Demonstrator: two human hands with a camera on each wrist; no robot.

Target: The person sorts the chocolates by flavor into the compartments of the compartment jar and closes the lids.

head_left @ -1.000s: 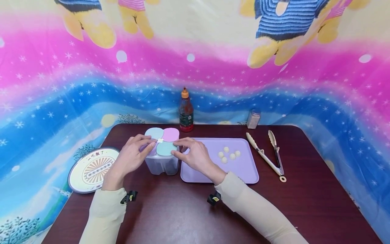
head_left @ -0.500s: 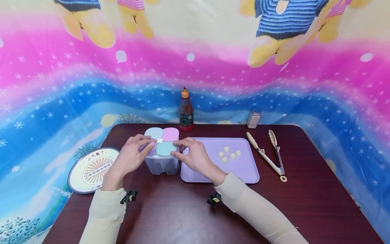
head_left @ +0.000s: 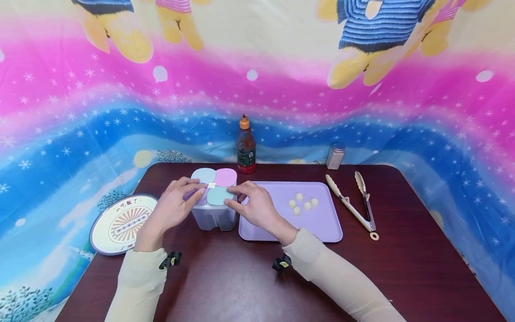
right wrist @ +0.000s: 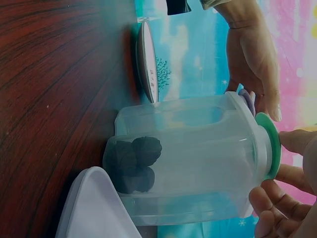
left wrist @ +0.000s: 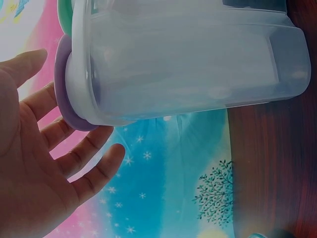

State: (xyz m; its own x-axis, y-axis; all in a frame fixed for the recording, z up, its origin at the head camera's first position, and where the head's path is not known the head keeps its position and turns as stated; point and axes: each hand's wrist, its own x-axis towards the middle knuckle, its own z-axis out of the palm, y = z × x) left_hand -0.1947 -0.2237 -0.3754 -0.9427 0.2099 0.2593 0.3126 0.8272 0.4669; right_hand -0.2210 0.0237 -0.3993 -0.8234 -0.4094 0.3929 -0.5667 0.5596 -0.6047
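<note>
A clear plastic storage container (head_left: 213, 218) with four-part coloured lids stands upright left of the middle of the table. Dark round lumps (right wrist: 147, 150) lie at the bottom of one compartment in the right wrist view. With thumb and forefinger my right hand (head_left: 259, 205) pinches the edges of the green lid (right wrist: 271, 144), which sits on the container. My left hand (head_left: 173, 205) is at the purple lid (left wrist: 62, 84), its fingers loosely bent and reaching behind the rim. In the left wrist view its thumb stands apart from that lid. Blue and pink lids (head_left: 226, 177) sit at the back.
A purple tray (head_left: 322, 228) with several small white balls (head_left: 307, 206) lies right of the container. Tongs (head_left: 356, 214) lie spread beyond it. A sauce bottle (head_left: 246, 152) and a shaker jar (head_left: 335, 156) stand behind; a patterned plate (head_left: 120, 223) lies at left.
My right hand's fingertips have shifted very slightly at the green lid. My left hand, the container and everything else stay as before.
</note>
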